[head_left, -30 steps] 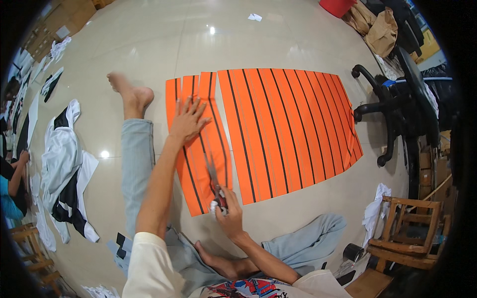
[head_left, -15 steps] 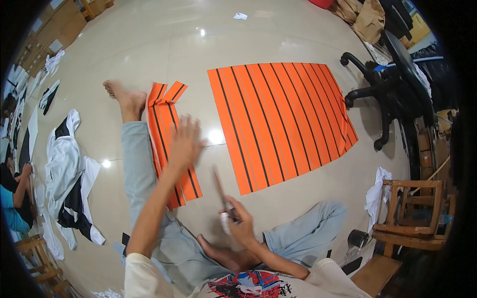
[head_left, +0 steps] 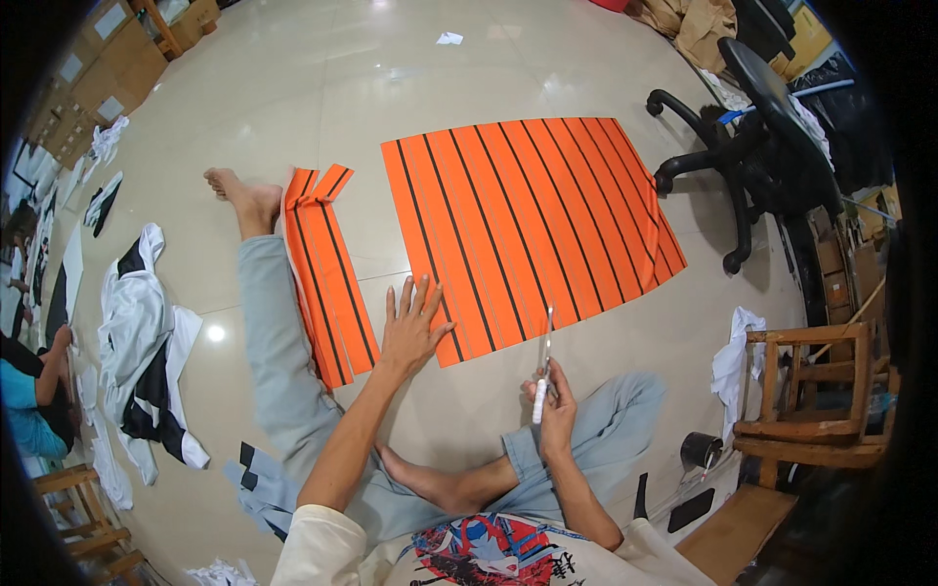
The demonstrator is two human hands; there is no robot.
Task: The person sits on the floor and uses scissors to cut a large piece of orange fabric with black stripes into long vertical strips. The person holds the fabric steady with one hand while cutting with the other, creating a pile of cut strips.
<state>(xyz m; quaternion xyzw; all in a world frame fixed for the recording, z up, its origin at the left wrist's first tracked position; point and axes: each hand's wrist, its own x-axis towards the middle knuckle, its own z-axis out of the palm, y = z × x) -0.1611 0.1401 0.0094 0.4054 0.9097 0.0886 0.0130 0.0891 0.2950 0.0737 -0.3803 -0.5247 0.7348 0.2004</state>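
Glossy pale floor tiles [head_left: 244, 88] stretch across the room. Nearest, the right hand [head_left: 557, 400] grips scissors [head_left: 538, 398] by their white-wrapped handle, the blades pointing over the near edge of a large orange, black-striped sheet [head_left: 523, 234]. The left hand [head_left: 414, 330], fingers spread, overlaps that sheet's left edge. Narrower orange strips [head_left: 330, 278] lie alongside the outstretched left leg [head_left: 278, 313]. Farther off stands a black swivel chair [head_left: 777, 127]; beyond lies a white scrap [head_left: 449, 39].

Right hand [head_left: 560, 408]: one pair of scissors [head_left: 539, 401]; ahead, one large orange sheet [head_left: 518, 234]; ahead and right, one office chair [head_left: 779, 117].
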